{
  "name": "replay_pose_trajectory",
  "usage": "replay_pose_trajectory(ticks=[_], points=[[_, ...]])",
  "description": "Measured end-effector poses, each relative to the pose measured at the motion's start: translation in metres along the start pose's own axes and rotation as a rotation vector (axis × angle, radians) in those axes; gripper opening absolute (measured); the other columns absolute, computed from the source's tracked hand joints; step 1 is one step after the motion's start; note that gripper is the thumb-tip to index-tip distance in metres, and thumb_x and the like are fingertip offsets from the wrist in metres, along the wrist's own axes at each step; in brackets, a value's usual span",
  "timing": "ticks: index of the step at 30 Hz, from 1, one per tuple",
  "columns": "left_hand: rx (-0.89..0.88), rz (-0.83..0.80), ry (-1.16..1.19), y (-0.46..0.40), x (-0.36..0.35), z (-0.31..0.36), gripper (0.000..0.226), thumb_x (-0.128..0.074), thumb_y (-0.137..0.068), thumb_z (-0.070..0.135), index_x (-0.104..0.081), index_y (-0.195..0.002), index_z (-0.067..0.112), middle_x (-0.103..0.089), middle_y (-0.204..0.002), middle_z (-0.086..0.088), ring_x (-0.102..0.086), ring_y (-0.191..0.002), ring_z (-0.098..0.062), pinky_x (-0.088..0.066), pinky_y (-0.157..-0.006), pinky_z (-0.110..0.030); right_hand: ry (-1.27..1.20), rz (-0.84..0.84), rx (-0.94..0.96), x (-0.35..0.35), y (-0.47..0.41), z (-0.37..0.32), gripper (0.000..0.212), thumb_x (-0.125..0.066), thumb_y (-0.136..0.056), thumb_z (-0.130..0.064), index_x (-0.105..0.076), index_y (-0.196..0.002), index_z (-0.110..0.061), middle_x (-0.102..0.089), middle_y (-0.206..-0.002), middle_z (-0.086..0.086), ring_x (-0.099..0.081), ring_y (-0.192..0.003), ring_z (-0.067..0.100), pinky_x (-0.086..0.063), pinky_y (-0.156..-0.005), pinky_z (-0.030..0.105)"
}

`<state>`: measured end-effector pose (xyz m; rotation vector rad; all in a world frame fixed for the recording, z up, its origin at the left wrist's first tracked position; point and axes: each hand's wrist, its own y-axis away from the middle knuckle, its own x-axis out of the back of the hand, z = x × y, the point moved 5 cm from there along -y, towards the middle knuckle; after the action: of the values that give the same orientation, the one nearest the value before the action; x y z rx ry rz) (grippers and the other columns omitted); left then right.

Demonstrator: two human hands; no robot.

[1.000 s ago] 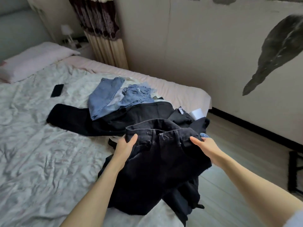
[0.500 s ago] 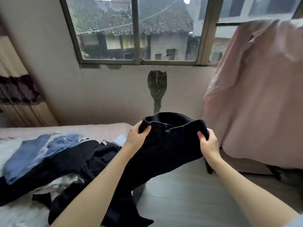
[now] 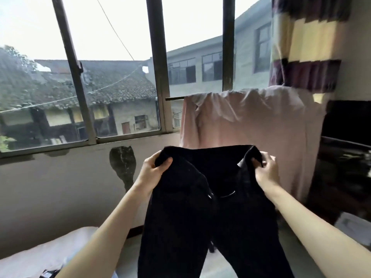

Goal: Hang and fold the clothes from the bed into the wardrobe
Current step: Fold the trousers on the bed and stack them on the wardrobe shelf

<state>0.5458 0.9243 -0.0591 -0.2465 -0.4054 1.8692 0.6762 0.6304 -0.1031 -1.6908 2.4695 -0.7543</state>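
Black trousers [image 3: 210, 213]: you hold them up by the waistband (legs hanging).
Left hand [image 3: 152, 170]: fingers curled round the waistband's left corner.
Right hand [image 3: 265, 169]: fingers pinching its right corner.

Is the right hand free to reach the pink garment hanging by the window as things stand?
Probably not yet: the right hand grips the waistband of the black trousers, as does the left hand. The pink garment hangs just behind, with nothing else between.
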Motion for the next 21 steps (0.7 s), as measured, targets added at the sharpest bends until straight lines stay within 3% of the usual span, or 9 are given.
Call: replay_pose_trajectory(ticks=[4,7,11,13,14,16,18,19,21], points=[[0.098,-0.068,0.147,-0.002,-0.013,-0.010,0.012,-0.056,-0.092,0.011,-0.066,-0.098,0.014,-0.073,-0.085,-0.002,-0.069,-0.083,-0.018,-0.056,-0.072,-0.026,0.167,-0.081,-0.031,0.027,-0.020,-0.014,0.019,-0.058,-0.089,-0.025,-0.066,-0.107,-0.024,-0.062,-0.087,0.000,-0.058,-0.086,0.025,-0.045,-0.075,0.032],[0.169,-0.143,0.237,0.000,-0.019,-0.022,0.014,-0.055,-0.093,0.012,-0.065,-0.102,0.012,-0.073,-0.088,-0.003,-0.070,-0.083,-0.017,-0.055,-0.069,-0.025,0.291,-0.146,-0.127,0.047,-0.029,-0.007,0.023,-0.057,-0.087,-0.021,-0.069,-0.106,-0.023,-0.071,-0.091,0.004,-0.065,-0.084,0.029,-0.053,-0.074,0.033],[0.216,-0.238,0.233,0.008,-0.031,-0.036,0.015,-0.054,-0.093,0.013,-0.065,-0.103,0.013,-0.073,-0.092,-0.003,-0.069,-0.087,-0.018,-0.054,-0.073,-0.025,0.076,-0.282,-0.434,0.060,-0.023,0.012,0.026,-0.041,-0.088,-0.002,-0.060,-0.073,-0.010,-0.062,-0.051,0.005,-0.059,-0.043,0.015,-0.049,-0.042,0.022],[0.207,-0.310,0.208,0.013,-0.041,-0.039,0.016,-0.054,-0.092,0.011,-0.065,-0.103,0.012,-0.073,-0.094,-0.003,-0.069,-0.089,-0.018,-0.054,-0.074,-0.024,0.007,-0.331,-0.607,0.064,-0.011,0.025,0.026,-0.042,-0.087,-0.015,-0.050,-0.063,-0.007,-0.055,-0.041,0.003,-0.054,-0.035,0.014,-0.047,-0.047,0.023],[0.200,-0.358,0.186,0.018,-0.047,-0.042,0.016,-0.054,-0.092,0.010,-0.065,-0.104,0.012,-0.073,-0.095,-0.004,-0.069,-0.090,-0.019,-0.054,-0.075,-0.023,-0.025,-0.380,-0.682,0.064,-0.002,0.036,0.031,-0.044,-0.086,-0.028,-0.053,-0.069,-0.004,-0.060,-0.049,0.007,-0.059,-0.045,0.018,-0.049,-0.058,0.027],[0.156,-0.474,0.113,0.023,-0.059,-0.041,0.018,-0.055,-0.092,0.010,-0.064,-0.107,0.008,-0.071,-0.098,-0.006,-0.067,-0.093,-0.019,-0.053,-0.079,-0.025,-0.013,-0.452,-0.773,0.059,0.005,0.053,0.064,-0.050,-0.081,-0.059,-0.058,-0.112,-0.003,-0.067,-0.106,0.016,-0.064,-0.097,0.031,-0.047,-0.091,0.042],[0.129,-0.602,0.037,0.031,-0.069,-0.045,0.022,-0.058,-0.092,0.013,-0.060,-0.108,-0.002,-0.066,-0.096,-0.010,-0.063,-0.091,-0.021,-0.050,-0.082,-0.029,0.029,-0.409,-0.777,0.054,0.014,0.068,0.078,-0.058,-0.080,-0.062,-0.042,-0.138,-0.013,-0.036,-0.147,0.011,-0.035,-0.135,0.034,-0.028,-0.108,0.049],[0.108,-0.663,0.003,0.034,-0.072,-0.045,0.025,-0.059,-0.091,0.016,-0.058,-0.105,-0.005,-0.062,-0.092,-0.010,-0.060,-0.088,-0.020,-0.047,-0.081,-0.030,0.063,-0.356,-0.745,0.053,0.017,0.071,0.068,-0.063,-0.083,-0.050,-0.045,-0.135,-0.011,-0.034,-0.148,0.011,-0.031,-0.136,0.034,-0.026,-0.109,0.048],[0.097,-0.735,-0.055,0.040,-0.073,-0.049,0.019,-0.058,-0.088,0.015,-0.061,-0.098,-0.001,-0.060,-0.087,-0.007,-0.058,-0.085,-0.018,-0.047,-0.080,-0.028,0.139,-0.309,-0.746,0.051,0.024,0.086,0.031,-0.065,-0.083,-0.019,-0.058,-0.110,-0.005,-0.049,-0.128,0.015,-0.049,-0.117,0.036,-0.041,-0.095,0.043]])
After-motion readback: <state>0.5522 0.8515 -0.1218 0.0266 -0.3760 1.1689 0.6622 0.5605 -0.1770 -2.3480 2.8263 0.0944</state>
